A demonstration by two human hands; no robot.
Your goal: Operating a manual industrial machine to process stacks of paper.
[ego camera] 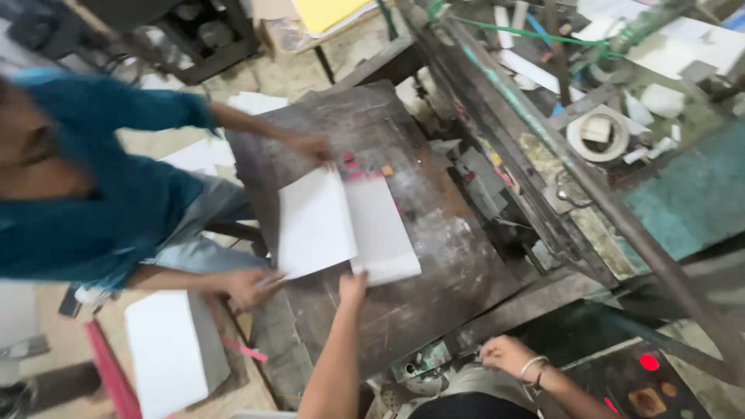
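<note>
Left hand (353,289) flat, fingers together, pressing near edge of white paper stack (382,227) on dark, scuffed metal bench (434,264). Right hand (504,355) closed on something at bench front; on what, cannot tell. Co-worker in teal shirt (101,209) lifting top sheet (314,225) with both hands. Cluttered workshop: tape roll (597,133), paper scraps, more sheets on floor (167,353).
</note>
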